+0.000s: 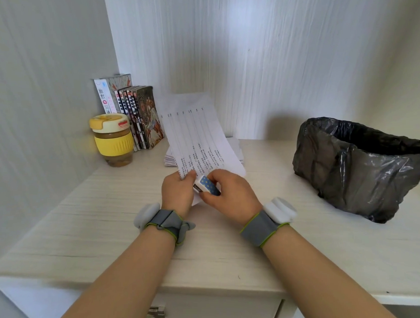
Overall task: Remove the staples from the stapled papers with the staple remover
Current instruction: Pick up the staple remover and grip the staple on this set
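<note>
A set of stapled papers (pixel 200 137) with printed lines stands tilted above the desk, its near corner held by my left hand (pixel 177 193), fingers curled round the edge. My right hand (pixel 229 195) grips a small staple remover (pixel 207 185), white with a blue dotted top. Its jaws point left at the paper's near corner, right beside my left thumb. The staple itself is hidden between the two hands.
More sheets (pixel 235 148) lie flat behind the held papers. A row of books (pixel 136 113) and a yellow-lidded cup (pixel 113 138) stand at the back left. A bin lined with a black bag (pixel 356 168) sits at the right. The desk's front edge (pixel 199 289) has a drawer below.
</note>
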A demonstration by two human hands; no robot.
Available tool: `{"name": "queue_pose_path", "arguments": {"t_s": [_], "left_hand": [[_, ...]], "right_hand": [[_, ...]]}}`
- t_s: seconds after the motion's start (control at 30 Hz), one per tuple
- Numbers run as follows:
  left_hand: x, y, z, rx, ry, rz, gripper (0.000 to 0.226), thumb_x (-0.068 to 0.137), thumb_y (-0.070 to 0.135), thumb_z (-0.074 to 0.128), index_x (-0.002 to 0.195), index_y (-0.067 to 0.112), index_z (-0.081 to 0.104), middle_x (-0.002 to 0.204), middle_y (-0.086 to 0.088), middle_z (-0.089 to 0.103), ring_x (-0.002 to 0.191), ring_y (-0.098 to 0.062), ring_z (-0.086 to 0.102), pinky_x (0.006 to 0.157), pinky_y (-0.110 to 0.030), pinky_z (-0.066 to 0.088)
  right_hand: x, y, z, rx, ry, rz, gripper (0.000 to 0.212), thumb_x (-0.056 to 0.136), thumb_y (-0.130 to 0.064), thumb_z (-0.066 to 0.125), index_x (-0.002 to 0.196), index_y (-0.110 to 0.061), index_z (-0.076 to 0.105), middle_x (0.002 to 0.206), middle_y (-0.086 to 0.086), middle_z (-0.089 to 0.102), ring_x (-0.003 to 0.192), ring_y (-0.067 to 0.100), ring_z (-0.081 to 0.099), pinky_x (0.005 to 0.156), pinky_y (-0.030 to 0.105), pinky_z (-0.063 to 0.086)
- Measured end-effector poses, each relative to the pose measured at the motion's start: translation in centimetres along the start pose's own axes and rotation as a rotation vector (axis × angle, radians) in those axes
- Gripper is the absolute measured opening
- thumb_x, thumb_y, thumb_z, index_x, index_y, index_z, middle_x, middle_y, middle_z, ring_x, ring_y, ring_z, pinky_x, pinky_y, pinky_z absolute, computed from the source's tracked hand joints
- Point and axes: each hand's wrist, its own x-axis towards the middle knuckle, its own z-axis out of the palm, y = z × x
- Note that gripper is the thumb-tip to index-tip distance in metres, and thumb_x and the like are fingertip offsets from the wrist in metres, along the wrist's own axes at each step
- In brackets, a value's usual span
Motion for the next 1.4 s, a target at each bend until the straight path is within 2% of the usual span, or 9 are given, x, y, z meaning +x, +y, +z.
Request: {"name": "queue_pose_path", "arguments": {"t_s": [0.1, 0.2, 0.3, 0.63, 1.0, 1.13, 1.23, 1.33, 1.4], "left_hand": [[-0.2, 0.2, 0.1, -0.008, -0.018, 0.015, 0.012, 0.088, 0.011, 0.055, 0.084, 0.009, 0.066, 0.093, -0.013, 0.068, 0.090, -0.028, 0.064, 0.087, -0.041, 0.050], [-0.3, 0.2, 0.2, 0.003, -0.018, 0.027, 0.016, 0.089, 0.012, 0.054, 0.089, 0.004, 0.068, 0.098, -0.017, 0.069, 0.087, -0.024, 0.062, 0.086, -0.038, 0.050], [-0.3, 0.3, 0.1, 0.034, -0.020, 0.041, 0.020, 0.090, 0.011, 0.053, 0.096, -0.001, 0.067, 0.102, -0.018, 0.068, 0.094, -0.029, 0.063, 0.088, -0.040, 0.050], [-0.2, 0.2, 0.1, 0.056, -0.029, 0.053, 0.022, 0.090, 0.010, 0.053, 0.102, -0.004, 0.066, 0.107, -0.017, 0.067, 0.088, -0.020, 0.059, 0.078, -0.026, 0.044], [0.2, 0.0, 0.0, 0.005, -0.040, 0.014, 0.021, 0.089, 0.009, 0.054, 0.102, -0.003, 0.066, 0.107, -0.018, 0.067, 0.092, -0.026, 0.063, 0.087, -0.040, 0.052], [0.2, -0.1, 0.0, -0.018, -0.040, -0.009, 0.020, 0.089, 0.009, 0.055, 0.102, -0.001, 0.066, 0.107, -0.018, 0.067, 0.091, -0.025, 0.063, 0.087, -0.041, 0.052], [0.1, -0.2, 0.1, -0.076, -0.031, -0.058, 0.017, 0.087, 0.010, 0.056, 0.100, 0.005, 0.067, 0.105, -0.016, 0.068, 0.095, -0.029, 0.064, 0.090, -0.044, 0.051], [0.5, -0.4, -0.3, -0.153, 0.020, -0.104, 0.014, 0.088, 0.014, 0.056, 0.100, 0.013, 0.065, 0.103, -0.009, 0.066, 0.096, -0.029, 0.063, 0.092, -0.045, 0.050], [0.8, -0.5, -0.6, -0.223, 0.059, -0.132, 0.007, 0.089, 0.016, 0.057, 0.090, 0.016, 0.064, 0.098, -0.006, 0.066, 0.091, -0.025, 0.062, 0.091, -0.042, 0.051]], "right_hand": [[0.0, 0.1, 0.1, -0.040, -0.021, -0.006, 0.018, 0.080, -0.027, 0.060, 0.091, -0.012, 0.057, 0.086, 0.001, 0.057, 0.074, 0.017, 0.050, 0.063, 0.028, 0.035], [0.0, 0.0, 0.3, -0.043, -0.020, -0.026, 0.017, 0.082, -0.025, 0.059, 0.088, -0.010, 0.055, 0.080, -0.002, 0.049, 0.071, 0.015, 0.044, 0.058, 0.024, 0.023], [0.0, -0.1, 0.2, -0.019, 0.000, -0.033, 0.018, 0.083, -0.024, 0.058, 0.091, -0.007, 0.056, 0.081, -0.002, 0.047, 0.072, 0.013, 0.042, 0.057, 0.022, 0.020], [-0.2, -0.2, 0.1, 0.047, -0.028, 0.016, 0.023, 0.086, -0.025, 0.058, 0.097, -0.005, 0.058, 0.082, 0.000, 0.050, 0.073, 0.015, 0.044, 0.057, 0.022, 0.023], [-0.3, -0.3, 0.1, 0.088, -0.035, 0.053, 0.023, 0.086, -0.027, 0.058, 0.098, -0.008, 0.058, 0.082, -0.003, 0.049, 0.073, 0.014, 0.043, 0.056, 0.021, 0.023], [-0.1, -0.2, 0.1, 0.129, -0.059, 0.072, 0.021, 0.085, -0.025, 0.060, 0.097, -0.008, 0.059, 0.083, -0.001, 0.053, 0.072, 0.013, 0.047, 0.060, 0.022, 0.030], [0.0, 0.2, -0.2, 0.206, -0.072, 0.107, 0.017, 0.081, -0.021, 0.063, 0.091, -0.008, 0.060, 0.079, 0.000, 0.055, 0.065, 0.013, 0.047, 0.062, 0.024, 0.037], [0.1, 0.9, -0.5, 0.207, -0.081, 0.131, 0.011, 0.078, -0.021, 0.065, 0.082, -0.015, 0.056, 0.077, -0.005, 0.053, 0.053, 0.002, 0.041, 0.056, 0.020, 0.034], [0.0, 1.4, -0.7, 0.196, -0.098, 0.152, 0.013, 0.077, -0.022, 0.065, 0.080, -0.018, 0.053, 0.079, -0.005, 0.054, 0.051, 0.000, 0.039, 0.059, 0.023, 0.034]]}}
